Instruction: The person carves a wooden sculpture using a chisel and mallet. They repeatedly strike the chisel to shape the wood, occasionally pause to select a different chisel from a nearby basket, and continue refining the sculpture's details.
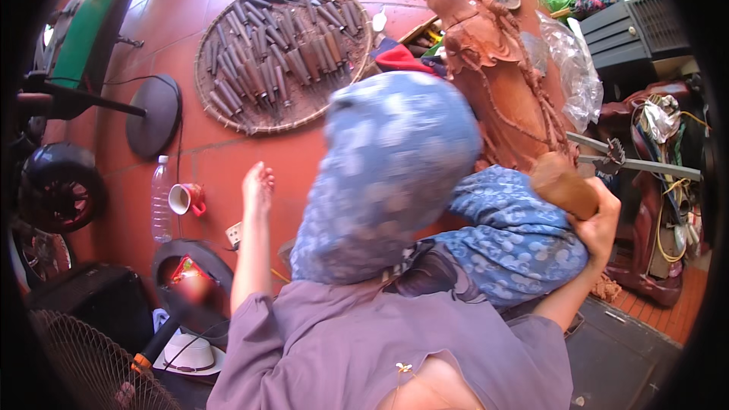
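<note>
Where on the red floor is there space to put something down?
Bare red floor lies between the round woven tray of tools, the plastic bottle and the left hand. Top left, beside the tray, is bare too. The right side, around the wooden carving, is crowded.

A loose mauve short-sleeved top is worn; forearms bare, a small pale flower motif at the neckline.

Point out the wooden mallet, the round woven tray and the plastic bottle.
wooden mallet [563,186]: head view, on its brown head.
round woven tray [228,118]: head view, on its lower rim.
plastic bottle [161,201]: head view, on its body.
</note>
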Available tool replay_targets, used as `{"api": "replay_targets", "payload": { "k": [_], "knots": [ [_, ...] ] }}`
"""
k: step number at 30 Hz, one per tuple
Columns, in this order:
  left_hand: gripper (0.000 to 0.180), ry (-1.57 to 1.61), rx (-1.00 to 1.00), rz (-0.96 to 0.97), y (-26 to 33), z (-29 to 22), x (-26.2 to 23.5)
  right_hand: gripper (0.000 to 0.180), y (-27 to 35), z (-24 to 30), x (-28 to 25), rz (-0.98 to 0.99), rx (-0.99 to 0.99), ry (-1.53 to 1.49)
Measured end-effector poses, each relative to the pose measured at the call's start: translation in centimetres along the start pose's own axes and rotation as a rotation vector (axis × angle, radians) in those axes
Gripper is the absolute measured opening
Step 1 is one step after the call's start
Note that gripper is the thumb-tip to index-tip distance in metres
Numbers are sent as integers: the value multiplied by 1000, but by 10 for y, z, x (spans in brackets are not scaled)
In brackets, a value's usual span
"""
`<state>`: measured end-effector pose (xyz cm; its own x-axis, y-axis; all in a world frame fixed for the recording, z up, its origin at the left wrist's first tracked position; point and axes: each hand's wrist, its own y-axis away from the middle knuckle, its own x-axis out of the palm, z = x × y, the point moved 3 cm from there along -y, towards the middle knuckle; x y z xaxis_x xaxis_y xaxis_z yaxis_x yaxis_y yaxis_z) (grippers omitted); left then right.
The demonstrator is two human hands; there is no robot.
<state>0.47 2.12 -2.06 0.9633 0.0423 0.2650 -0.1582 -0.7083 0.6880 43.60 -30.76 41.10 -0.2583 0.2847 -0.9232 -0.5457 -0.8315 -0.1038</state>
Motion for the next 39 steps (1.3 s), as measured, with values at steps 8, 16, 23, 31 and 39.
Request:
{"api": "replay_targets", "payload": {
  "k": [8, 16, 23, 31, 39],
  "knots": [
    [34, -1043, 658, -253, -182, -142, -23, 33, -61, 7, 24, 283, -285, 132],
    [44, -1247, 88, -337, -221, -171, 46, 29, -72, 1, 23, 395, 5, 146],
    [46, -1265, 588, -348, -210, -191, 51, 30, -86, -8, 28, 360, -8, 157],
    [38, -1039, 875, 625, 57, -229, 388, 35, -128, -10, 11, 68, -374, 211],
    [26, -505, 1439, 1921, 169, -84, 470, 37, -142, -17, 38, 49, -516, 74]
  ]
}}
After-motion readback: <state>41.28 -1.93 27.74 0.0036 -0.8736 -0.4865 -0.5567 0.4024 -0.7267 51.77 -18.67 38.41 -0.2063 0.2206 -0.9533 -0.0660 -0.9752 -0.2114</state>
